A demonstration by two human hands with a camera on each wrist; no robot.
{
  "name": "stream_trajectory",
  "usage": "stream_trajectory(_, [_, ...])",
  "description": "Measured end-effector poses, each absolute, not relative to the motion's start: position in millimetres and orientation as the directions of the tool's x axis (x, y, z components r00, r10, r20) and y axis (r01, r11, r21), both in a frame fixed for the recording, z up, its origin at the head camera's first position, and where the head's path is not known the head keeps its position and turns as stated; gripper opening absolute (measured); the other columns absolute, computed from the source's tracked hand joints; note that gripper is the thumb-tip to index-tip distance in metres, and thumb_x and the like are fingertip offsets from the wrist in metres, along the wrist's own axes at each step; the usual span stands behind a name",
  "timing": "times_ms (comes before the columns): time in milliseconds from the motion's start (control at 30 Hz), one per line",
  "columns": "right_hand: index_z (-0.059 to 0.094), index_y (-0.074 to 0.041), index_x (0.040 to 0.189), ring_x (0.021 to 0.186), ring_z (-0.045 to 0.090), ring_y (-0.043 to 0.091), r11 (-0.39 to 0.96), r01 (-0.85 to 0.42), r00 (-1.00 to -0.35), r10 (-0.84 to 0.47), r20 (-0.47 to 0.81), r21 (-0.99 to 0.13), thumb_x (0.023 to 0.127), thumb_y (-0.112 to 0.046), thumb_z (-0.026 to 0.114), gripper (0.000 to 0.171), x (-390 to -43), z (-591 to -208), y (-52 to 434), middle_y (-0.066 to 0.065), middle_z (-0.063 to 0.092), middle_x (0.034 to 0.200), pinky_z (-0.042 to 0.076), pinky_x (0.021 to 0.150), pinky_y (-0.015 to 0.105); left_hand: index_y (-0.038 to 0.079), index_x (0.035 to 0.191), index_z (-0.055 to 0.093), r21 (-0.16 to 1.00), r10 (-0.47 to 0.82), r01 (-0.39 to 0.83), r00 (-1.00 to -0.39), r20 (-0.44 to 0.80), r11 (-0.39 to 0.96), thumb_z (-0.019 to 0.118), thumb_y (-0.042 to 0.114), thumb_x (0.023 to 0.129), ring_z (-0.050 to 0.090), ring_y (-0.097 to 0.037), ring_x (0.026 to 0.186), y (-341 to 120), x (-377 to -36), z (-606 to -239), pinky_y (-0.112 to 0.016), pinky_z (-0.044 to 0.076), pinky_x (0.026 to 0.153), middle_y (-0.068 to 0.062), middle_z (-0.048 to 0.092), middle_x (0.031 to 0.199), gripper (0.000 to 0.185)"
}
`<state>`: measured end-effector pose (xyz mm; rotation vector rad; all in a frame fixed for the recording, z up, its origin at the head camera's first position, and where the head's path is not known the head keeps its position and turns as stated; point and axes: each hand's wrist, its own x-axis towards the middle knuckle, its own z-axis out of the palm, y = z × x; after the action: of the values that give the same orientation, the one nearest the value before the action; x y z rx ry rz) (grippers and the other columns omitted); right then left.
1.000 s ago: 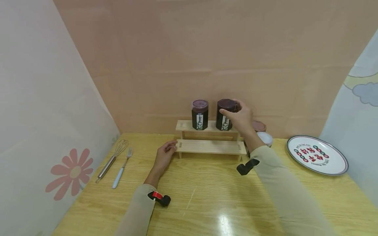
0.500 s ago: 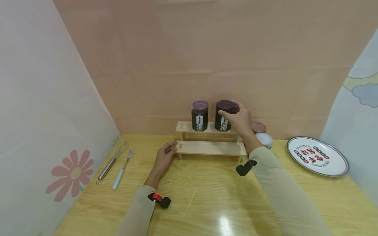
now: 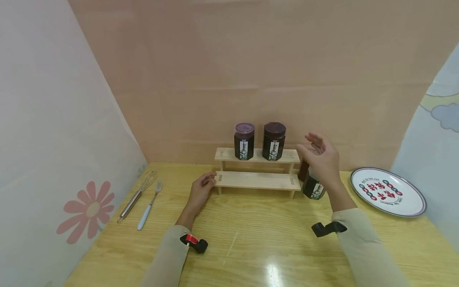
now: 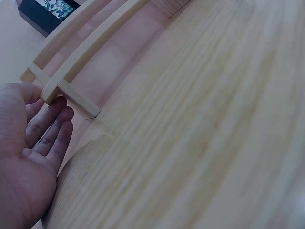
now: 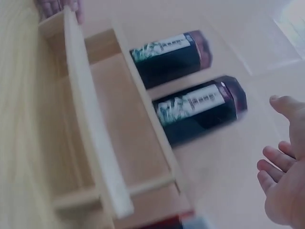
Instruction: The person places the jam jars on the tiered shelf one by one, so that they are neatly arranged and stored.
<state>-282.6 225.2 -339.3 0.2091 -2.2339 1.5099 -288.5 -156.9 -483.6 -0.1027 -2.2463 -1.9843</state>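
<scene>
1. The right hand [image 3: 320, 159] is raised, fingers spread, holding nothing, just right of the dark jar [image 3: 274, 141] on the rack's [image 3: 256, 180] top shelf.
2. The left hand [image 3: 200, 190] rests with relaxed fingers against the rack's lower left end.

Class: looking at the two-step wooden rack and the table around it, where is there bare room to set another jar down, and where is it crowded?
The lower step is bare along its length; only the left hand touches its left end. The table in front of the rack is bare. The upper step is crowded mid-span by two dark jars. Right of the rack, another jar stands behind the open right hand.
</scene>
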Motion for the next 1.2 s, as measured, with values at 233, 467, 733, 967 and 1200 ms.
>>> stream_trajectory(233, [0.044, -0.008, 0.155, 0.147, 0.043, 0.034, 0.47, -0.262, -0.914, 0.159, 0.373, -0.843, 0.097, -0.04, 0.072, 0.071, -265.7, -373.9, 265.3, 0.019, 0.049, 0.156, 0.034, 0.125, 0.046, 0.012, 0.133, 0.068, 0.976, -0.048, 0.152, -0.986, 0.161, 0.154, 0.064, 0.018, 0.103, 0.064, -0.011, 0.113, -158.1, -289.1, -487.3, -0.014, 0.052, 0.092, -0.011, 0.071, 0.123, 0.031])
stream_trajectory(467, [0.032, -0.003, 0.16, 0.147, 0.039, 0.047, 0.555, -0.21, -0.943, 0.103, 0.317, -0.805, 0.097, -0.041, 0.071, 0.084, -261.6, -396.2, 284.2, 0.023, 0.04, 0.162, 0.037, 0.117, 0.061, 0.011, 0.135, 0.066, 0.977, -0.038, 0.154, -0.986, 0.162, 0.15, 0.063, 0.018, 0.104, 0.063, -0.012, 0.117, -160.1, -289.2, -487.2, -0.014, 0.051, 0.094, -0.01, 0.069, 0.129, 0.032])
stream_trajectory(733, [0.03, -0.001, 0.161, 0.141, 0.048, 0.038, 0.525, -0.18, -0.967, 0.059, 0.247, -0.832, 0.097, -0.036, 0.073, 0.084, -260.3, -411.7, 302.1, 0.028, 0.047, 0.154, 0.045, 0.1, 0.007, 0.01, 0.137, 0.064, 0.981, -0.017, 0.143, -0.989, 0.146, 0.134, 0.061, 0.018, 0.105, 0.061, -0.014, 0.121, -158.8, -290.4, -487.5, -0.014, 0.051, 0.096, -0.011, 0.066, 0.134, 0.034])
stream_trajectory(967, [0.027, -0.005, 0.163, 0.15, 0.038, 0.044, 0.462, -0.178, -0.977, 0.025, 0.213, -0.869, 0.097, -0.033, 0.074, 0.085, -267.0, -429.5, 311.0, 0.028, 0.038, 0.161, 0.044, 0.102, 0.005, 0.012, 0.137, 0.065, 0.982, -0.022, 0.135, -0.99, 0.139, 0.134, 0.061, 0.017, 0.105, 0.061, -0.014, 0.119, -158.7, -290.4, -486.5, -0.014, 0.051, 0.096, -0.011, 0.067, 0.131, 0.033])
stream_trajectory(1200, [0.029, -0.007, 0.163, 0.15, 0.036, 0.047, 0.461, -0.179, -0.973, 0.047, 0.226, -0.869, 0.096, -0.033, 0.076, 0.086, -266.7, -431.8, 308.3, 0.027, 0.037, 0.162, 0.042, 0.102, 0.003, 0.007, 0.137, 0.064, 0.983, -0.024, 0.136, -0.99, 0.14, 0.122, 0.06, 0.015, 0.105, 0.061, -0.017, 0.12, -158.0, -290.4, -484.9, -0.01, 0.049, 0.093, -0.015, 0.065, 0.134, 0.034])
